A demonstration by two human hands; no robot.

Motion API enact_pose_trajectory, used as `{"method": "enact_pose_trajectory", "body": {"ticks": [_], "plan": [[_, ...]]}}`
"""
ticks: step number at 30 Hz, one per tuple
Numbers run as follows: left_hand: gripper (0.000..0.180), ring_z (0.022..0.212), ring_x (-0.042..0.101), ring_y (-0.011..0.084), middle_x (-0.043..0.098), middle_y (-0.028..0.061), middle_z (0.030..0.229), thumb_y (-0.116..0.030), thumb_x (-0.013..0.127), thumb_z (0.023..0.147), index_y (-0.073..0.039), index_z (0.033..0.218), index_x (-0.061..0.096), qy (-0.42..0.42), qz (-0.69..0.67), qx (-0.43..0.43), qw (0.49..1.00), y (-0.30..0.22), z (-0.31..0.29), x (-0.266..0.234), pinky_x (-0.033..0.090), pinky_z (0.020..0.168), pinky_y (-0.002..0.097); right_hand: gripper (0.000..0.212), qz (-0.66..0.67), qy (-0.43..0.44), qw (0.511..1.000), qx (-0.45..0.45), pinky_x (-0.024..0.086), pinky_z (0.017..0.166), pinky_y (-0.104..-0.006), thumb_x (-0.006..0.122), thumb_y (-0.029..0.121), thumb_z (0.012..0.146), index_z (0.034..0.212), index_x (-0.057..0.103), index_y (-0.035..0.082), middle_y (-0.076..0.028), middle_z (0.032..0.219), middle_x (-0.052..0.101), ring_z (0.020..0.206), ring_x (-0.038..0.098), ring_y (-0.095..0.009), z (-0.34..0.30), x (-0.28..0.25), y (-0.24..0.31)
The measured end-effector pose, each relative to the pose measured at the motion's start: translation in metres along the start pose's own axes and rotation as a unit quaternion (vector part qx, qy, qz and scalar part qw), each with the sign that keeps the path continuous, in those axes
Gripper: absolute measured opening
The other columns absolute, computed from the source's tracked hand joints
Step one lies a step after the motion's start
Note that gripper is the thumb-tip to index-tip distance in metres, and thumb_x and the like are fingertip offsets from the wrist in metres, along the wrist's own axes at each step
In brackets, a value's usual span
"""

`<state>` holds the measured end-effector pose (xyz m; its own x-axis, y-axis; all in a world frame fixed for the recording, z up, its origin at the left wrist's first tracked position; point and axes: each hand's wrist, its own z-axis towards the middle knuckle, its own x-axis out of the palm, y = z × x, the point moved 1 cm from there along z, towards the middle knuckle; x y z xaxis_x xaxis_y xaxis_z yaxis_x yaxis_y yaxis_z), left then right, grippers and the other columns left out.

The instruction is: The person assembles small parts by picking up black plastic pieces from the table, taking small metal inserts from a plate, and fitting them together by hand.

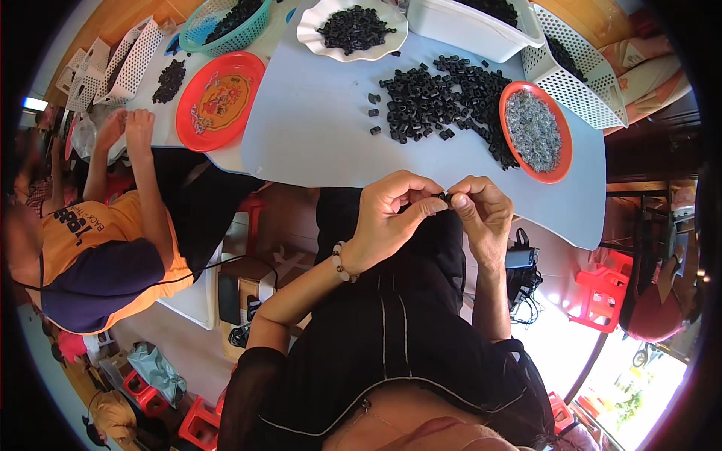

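Note:
My left hand [396, 204] and my right hand [483, 216] meet just off the near edge of the table. Both are closed in a pinch on a small black plastic piece [445, 197], mostly hidden by the fingertips. Beyond them, a loose pile of short black cylindrical pieces [425, 98] spreads over the light blue tabletop [301, 128]. To the right of the pile, an orange-red plate [565, 143] holds many small clear, shiny parts [532, 129]. A beaded bracelet [342, 263] circles my left wrist.
Along the far side stand a white scalloped dish [308, 34] of black pieces, a white tub [481, 34] and a white perforated basket [594, 98]. Leftward are a red plate [197, 135] and a teal basket [197, 41]. A co-worker [113, 255] sits at left, hands raised at the table.

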<state>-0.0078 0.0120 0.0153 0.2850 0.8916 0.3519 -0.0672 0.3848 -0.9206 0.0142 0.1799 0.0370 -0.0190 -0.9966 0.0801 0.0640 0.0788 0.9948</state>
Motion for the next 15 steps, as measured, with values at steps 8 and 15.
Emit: {"method": "enact_pose_trajectory", "body": {"ticks": [8, 15], "plan": [[0.016, 0.075, 0.062, 0.0107, 0.067, 0.0062, 0.086, 0.001, 0.078, 0.082, 0.001, 0.095, 0.07, -0.028, 0.074, 0.031, 0.996, 0.006, 0.002, 0.0, 0.05, 0.067, 0.0246, 0.017, -0.007, 0.012, 1.0, -0.016, 0.049, 0.077, -0.0245, 0.075, 0.012, 0.089, 0.097, 0.067, -0.002, -0.005, 0.089, 0.066, 0.081, 0.059, -0.01, -0.001, 0.001, 0.003], [0.018, 0.087, 0.064, 0.0133, 0.065, 0.0094, 0.098, 0.009, 0.071, 0.085, 0.005, 0.102, 0.067, 0.026, 0.139, 0.08, 0.987, 0.004, 0.0, -0.007, 0.055, 0.077, 0.0257, 0.016, 0.08, 0.027, 0.996, 0.034, 0.05, 0.074, -0.026, 0.072, 0.011, 0.09, 0.098, 0.066, -0.001, -0.008, 0.089, 0.066, 0.079, 0.06, -0.013, 0.0, -0.011, -0.014]]}}
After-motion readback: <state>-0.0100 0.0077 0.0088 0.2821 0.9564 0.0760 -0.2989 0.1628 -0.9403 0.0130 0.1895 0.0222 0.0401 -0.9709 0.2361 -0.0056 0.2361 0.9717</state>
